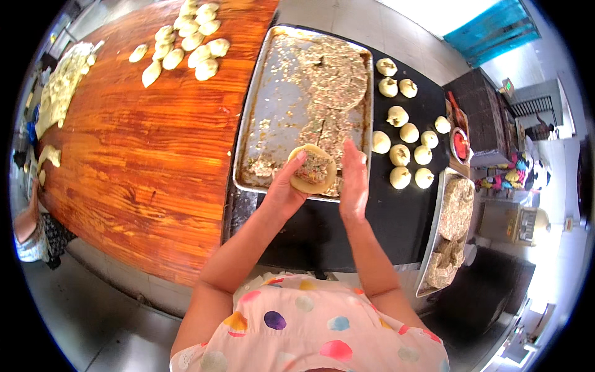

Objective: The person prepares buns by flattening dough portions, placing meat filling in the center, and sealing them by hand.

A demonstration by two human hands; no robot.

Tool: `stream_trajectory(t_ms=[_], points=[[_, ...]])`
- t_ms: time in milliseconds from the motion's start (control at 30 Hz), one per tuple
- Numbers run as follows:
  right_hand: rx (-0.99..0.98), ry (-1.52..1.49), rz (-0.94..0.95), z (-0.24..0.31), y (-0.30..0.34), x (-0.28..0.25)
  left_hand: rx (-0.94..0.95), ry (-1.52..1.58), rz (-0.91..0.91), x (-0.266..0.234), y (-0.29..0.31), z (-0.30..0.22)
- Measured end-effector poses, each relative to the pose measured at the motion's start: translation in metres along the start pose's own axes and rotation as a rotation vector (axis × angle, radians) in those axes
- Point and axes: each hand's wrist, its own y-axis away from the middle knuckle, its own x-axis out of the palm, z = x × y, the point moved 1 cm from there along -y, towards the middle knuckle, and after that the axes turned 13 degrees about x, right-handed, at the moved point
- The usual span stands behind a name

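Note:
My left hand point(284, 193) holds a round dough wrapper point(300, 185) from its left and lower side, the thumb reaching over the rim. A mound of chopped filling point(315, 166) sits in the middle of the wrapper. Just to the right, my right hand point(354, 185) is empty, its fingers stretched away from me and apart from the wrapper. Both hands are over the near edge of a large metal tray point(266, 93). Chopped filling point(338, 77) is spread thickly along the tray's right side, with scattered bits on the left.
Several shaped dough balls point(400, 155) stand on the black surface right of the tray. A second tray point(429, 273) with filling lies further right, near a red-filled bowl point(460, 146). Dough pieces point(192, 42) and a dough mass point(59, 93) rest on the wooden table point(149, 155); another person point(30, 226) is at far left.

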Motion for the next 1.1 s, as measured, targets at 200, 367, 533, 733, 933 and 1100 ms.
stream_trajectory(t_ms=[200,367,533,733,933,1100], points=[[0.247,-0.350,-0.159,0.010,0.023,0.004,0.044,-0.124,0.013,0.032,-0.003,0.050],[0.193,-0.237,-0.266,0.012,0.024,-0.021,0.058,-0.183,-0.018,0.043,0.002,0.080],[-0.049,-0.106,-0.376,0.003,0.016,-0.045,0.067,-0.204,0.051,0.041,-0.006,0.105],[0.137,-0.140,-0.124,0.009,0.006,-0.084,-0.186,-0.148,0.126,0.054,-0.018,0.090],[0.205,0.002,-0.107,-0.007,-0.008,-0.087,-0.085,-0.423,0.061,0.042,-0.026,0.102],[0.215,0.092,-0.075,-0.016,-0.008,-0.089,-0.106,-0.490,0.085,0.031,-0.029,0.098]])
